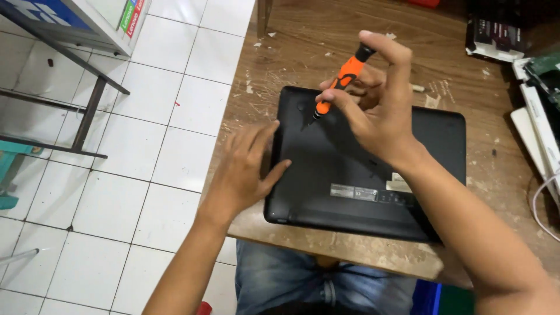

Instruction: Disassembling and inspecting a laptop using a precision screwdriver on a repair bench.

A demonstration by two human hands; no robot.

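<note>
The left hand (pixel 245 169) lies flat, fingers spread, on the near-left corner of a black laptop (pixel 373 186) lying underside up on the worn wooden surface (pixel 303 52). Beyond it, the right hand (pixel 373 111) has its grip closed around an orange-and-black screwdriver (pixel 341 81), its tip on the laptop's base.

A worn wooden table (pixel 466 76) occupies the right half of the frame, its surface scattered with pale chips and scratches. White floor tiles (pixel 146 146) fill the left half. A dark metal frame (pixel 87 111) stands at upper left beneath a white box (pixel 111 20). Stacked white and green items (pixel 539 111) lie at the right edge. Blue jeans (pixel 291 280) show at bottom centre.
</note>
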